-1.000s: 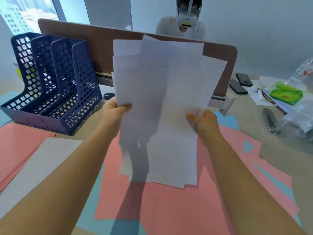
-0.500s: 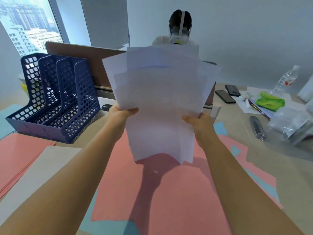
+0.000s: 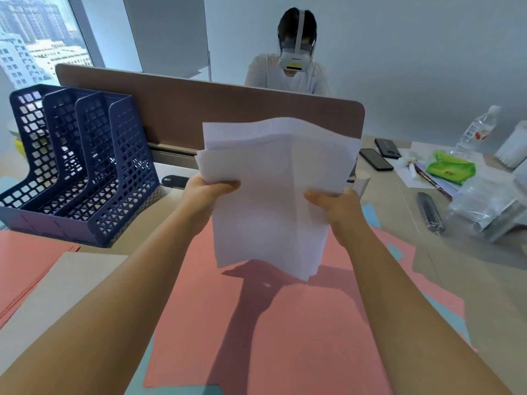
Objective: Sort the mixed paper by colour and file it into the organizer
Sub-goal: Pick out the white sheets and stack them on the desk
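Observation:
A stack of white paper (image 3: 273,195) hangs upright above the desk, its top edge curling toward me. My left hand (image 3: 205,192) grips its left edge, thumb on the front. My right hand (image 3: 333,203) grips the right edge the same way. Below lie pink sheets (image 3: 256,323) over blue sheets (image 3: 445,315). The dark blue three-slot mesh organizer (image 3: 85,172) stands at the left; no paper shows in its slots. More pink sheets (image 3: 25,260) and a beige sheet (image 3: 71,280) lie in front of it.
A brown desk divider (image 3: 199,109) runs behind the stack; a person with a headset sits beyond it. At right lie two phones (image 3: 379,155), a green packet (image 3: 450,166), a water bottle (image 3: 476,129), a dark pen case (image 3: 430,212) and clear plastic bags.
The fanned white sheets have been drawn together into a tighter stack and lowered, and the top has bent toward me. The view has tilted upward.

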Demonstrator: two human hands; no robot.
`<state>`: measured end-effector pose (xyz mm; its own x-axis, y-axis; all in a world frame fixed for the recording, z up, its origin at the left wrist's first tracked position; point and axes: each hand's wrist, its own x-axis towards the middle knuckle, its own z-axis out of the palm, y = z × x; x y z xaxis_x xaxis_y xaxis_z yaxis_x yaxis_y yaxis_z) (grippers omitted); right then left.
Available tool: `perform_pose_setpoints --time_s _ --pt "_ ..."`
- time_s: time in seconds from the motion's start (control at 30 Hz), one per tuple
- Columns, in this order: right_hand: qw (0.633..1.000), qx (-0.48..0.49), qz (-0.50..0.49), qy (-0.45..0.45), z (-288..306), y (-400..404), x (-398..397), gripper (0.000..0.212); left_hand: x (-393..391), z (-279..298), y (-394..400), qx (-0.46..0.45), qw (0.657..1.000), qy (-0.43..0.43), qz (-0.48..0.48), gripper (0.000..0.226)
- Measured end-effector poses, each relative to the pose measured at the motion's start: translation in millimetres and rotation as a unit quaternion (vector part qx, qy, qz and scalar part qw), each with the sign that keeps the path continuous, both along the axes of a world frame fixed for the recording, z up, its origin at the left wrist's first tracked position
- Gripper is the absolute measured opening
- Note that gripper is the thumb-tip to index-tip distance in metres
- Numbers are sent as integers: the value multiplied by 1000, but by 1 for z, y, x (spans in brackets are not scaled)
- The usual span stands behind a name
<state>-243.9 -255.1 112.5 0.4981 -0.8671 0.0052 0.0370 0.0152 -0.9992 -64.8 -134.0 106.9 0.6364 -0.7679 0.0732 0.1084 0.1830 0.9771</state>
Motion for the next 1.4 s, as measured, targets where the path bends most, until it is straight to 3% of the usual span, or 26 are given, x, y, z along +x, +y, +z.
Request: perform_pose_setpoints --time_s 0.07,0.17,0.3,0.47,0.6,0.77,1.1,1.3,1.4 --pt "1000 -1 -1 -7 5 -5 1 28 5 7 -1 -12 1000 -3 -5 27" --pt "1000 0 14 0 -1 -11 -4 20 15 2 4 9 1000 -10 -15 29" --pt "997 73 19 19 -43 -8 -12 15 15 -40 14 80 996 -14 -33 31" --pt "989 145 -8 -15 -74 0 -2 25 7 -71 6 73 997 21 -27 34" --pt "991 123 11 -44 -65 -1 5 21 9 -64 -3 58 997 24 -41 45" --pt "998 44 22 -27 -40 -8 -3 22 23 -40 2 20 1000 -4 -14 29" --pt "999 0 28 -20 -14 -11 4 19 28 -16 -6 -1 1000 -9 -9 32" --pt "998 56 18 -9 -37 -13 3 20 27 -48 -7 50 998 9 -21 33" --pt "995 95 12 3 -62 -14 2 24 26 -69 -7 84 996 26 -30 44"
